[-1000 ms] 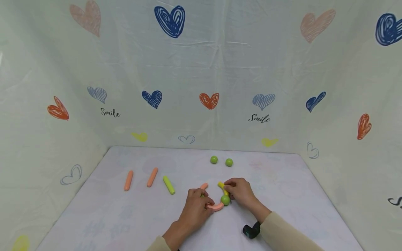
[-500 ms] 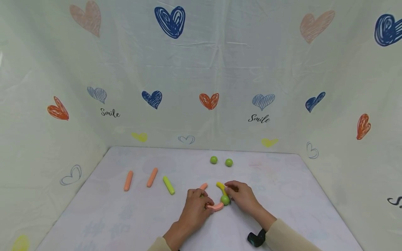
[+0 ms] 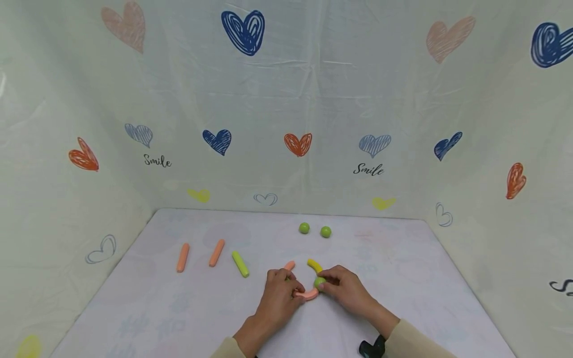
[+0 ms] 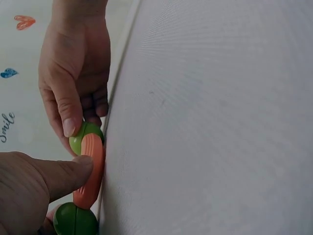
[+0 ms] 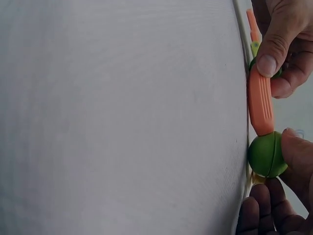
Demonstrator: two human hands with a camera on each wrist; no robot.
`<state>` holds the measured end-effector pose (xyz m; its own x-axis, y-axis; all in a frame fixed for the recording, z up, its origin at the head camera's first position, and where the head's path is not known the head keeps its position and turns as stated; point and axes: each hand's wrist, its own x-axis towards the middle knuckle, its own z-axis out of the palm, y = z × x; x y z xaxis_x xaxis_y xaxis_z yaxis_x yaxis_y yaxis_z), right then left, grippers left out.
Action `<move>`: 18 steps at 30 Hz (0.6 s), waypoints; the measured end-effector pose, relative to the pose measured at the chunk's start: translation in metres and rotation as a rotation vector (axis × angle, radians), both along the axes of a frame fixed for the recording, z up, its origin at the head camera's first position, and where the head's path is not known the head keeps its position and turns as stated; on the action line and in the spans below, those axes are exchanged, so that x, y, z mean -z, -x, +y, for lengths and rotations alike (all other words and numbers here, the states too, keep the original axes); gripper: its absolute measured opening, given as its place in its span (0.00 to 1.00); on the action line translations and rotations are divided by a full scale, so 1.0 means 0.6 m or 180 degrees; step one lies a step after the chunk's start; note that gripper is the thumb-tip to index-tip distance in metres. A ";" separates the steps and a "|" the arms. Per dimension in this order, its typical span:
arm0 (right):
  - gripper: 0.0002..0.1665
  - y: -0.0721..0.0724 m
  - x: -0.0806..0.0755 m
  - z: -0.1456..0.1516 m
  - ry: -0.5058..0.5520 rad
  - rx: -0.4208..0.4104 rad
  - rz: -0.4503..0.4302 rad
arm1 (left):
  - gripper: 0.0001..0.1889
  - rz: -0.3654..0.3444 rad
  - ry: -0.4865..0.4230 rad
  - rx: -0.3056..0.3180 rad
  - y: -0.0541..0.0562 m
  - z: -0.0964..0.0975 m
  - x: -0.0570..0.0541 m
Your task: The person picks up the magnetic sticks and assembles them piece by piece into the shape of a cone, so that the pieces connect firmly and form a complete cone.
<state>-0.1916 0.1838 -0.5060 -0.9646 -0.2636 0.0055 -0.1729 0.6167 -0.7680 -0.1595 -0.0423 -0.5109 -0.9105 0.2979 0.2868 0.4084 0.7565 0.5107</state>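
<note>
In the head view my left hand (image 3: 278, 299) pinches a curved salmon piece (image 3: 308, 295) with ridged sides. At that piece's right end sits a green ball (image 3: 320, 283), which my right hand (image 3: 350, 292) holds between thumb and fingers. A curved yellow piece (image 3: 315, 265) extends away from the ball. Beyond my left fingers another salmon piece (image 3: 290, 265) sticks out, partly hidden. The left wrist view shows a second green ball (image 4: 76, 220) at the other end of the ridged salmon piece. In the right wrist view the thumb presses the near green ball (image 5: 267, 154).
Two loose green balls, one at left (image 3: 304, 227) and one at right (image 3: 326, 231), lie near the table's back. To the left are two straight salmon sticks (image 3: 183, 257) and a yellow-green stick (image 3: 240, 263). A black device (image 3: 372, 347) is by the right sleeve.
My right hand has slid from the yellow piece down toward me and now holds the green ball. The yellow piece's far end has swung slightly left. The left hand stays put.
</note>
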 end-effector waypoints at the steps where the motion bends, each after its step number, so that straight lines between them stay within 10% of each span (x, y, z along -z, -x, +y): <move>1: 0.16 0.000 0.000 0.001 0.0012 -0.0012 0.0005 | 0.05 -0.0002 -0.0009 0.0001 0.000 0.000 0.000; 18: 0.17 0.002 0.001 0.003 0.0098 -0.0016 -0.0075 | 0.06 0.0033 -0.0131 -0.0017 -0.001 0.005 0.001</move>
